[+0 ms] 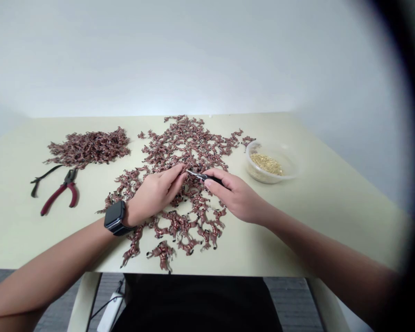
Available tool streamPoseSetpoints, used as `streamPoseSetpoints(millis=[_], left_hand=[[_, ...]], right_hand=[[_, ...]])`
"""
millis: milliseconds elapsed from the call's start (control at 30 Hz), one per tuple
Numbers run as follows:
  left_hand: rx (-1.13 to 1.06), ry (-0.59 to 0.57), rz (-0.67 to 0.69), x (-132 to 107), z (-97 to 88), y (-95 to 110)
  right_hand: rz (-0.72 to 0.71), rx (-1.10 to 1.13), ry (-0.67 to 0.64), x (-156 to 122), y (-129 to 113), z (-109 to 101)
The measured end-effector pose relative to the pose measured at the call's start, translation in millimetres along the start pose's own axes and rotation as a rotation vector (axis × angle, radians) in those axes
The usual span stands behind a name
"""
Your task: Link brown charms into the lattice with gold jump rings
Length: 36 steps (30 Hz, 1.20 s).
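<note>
1. Figurines, brown and four-legged, are lying in a loose spread across the middle of the table, reaching from near its front edge to the back. They are probably weighing little, and their sheen is suggesting hard, slightly slippery plastic.
2. Thin legs are jutting out at many angles; these are presumably forming the fragile parts. The thicker trunk is offering the safer hold, pinched between thumb and forefinger.
3. Left hand, wearing a smartwatch, is keeping a narrow pinch above the spread. It is apparently gripping a small figurine, mostly hidden by the fingers.
4. Right hand is closing around the black handle of a slim tool, whose metal tip is pointing at the left fingertips; contact is too small to tell.
5. Neighbouring figurines are crowding beneath both hands, with overlapping limbs that are likely hindering a clean pick-up.
6. Second heap, denser, is lying at the left. In front of it, red-handled pliers and a dark implement are resting apart from the hands.
7. Clear bowl is standing at the right, beyond the right hand, and is containing golden bits.
</note>
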<state>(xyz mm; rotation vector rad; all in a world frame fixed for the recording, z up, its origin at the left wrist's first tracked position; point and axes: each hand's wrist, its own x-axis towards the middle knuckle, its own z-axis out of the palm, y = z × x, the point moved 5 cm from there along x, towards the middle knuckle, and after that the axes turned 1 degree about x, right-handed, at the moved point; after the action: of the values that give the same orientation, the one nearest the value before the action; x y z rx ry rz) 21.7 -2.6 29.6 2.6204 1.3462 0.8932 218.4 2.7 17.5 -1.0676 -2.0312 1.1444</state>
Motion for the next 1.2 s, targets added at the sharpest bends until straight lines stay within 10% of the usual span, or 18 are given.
streamPoseSetpoints(millis=[467,967,1200], left_hand=[[-0.914,-0.157,-0.308,3,10.9,-4],[-1.031,-0.266,-0.363,3,13.9,-3],[-0.604,-0.026,-0.317,-4,8.8,3]], right_hand=[[-0.400,-0.599,0.188,-2,-11,-15],[-0.415,-0.629,0.110,-2,-9,-20],[-0.239,-0.387,0.205,-4,-8,1]])
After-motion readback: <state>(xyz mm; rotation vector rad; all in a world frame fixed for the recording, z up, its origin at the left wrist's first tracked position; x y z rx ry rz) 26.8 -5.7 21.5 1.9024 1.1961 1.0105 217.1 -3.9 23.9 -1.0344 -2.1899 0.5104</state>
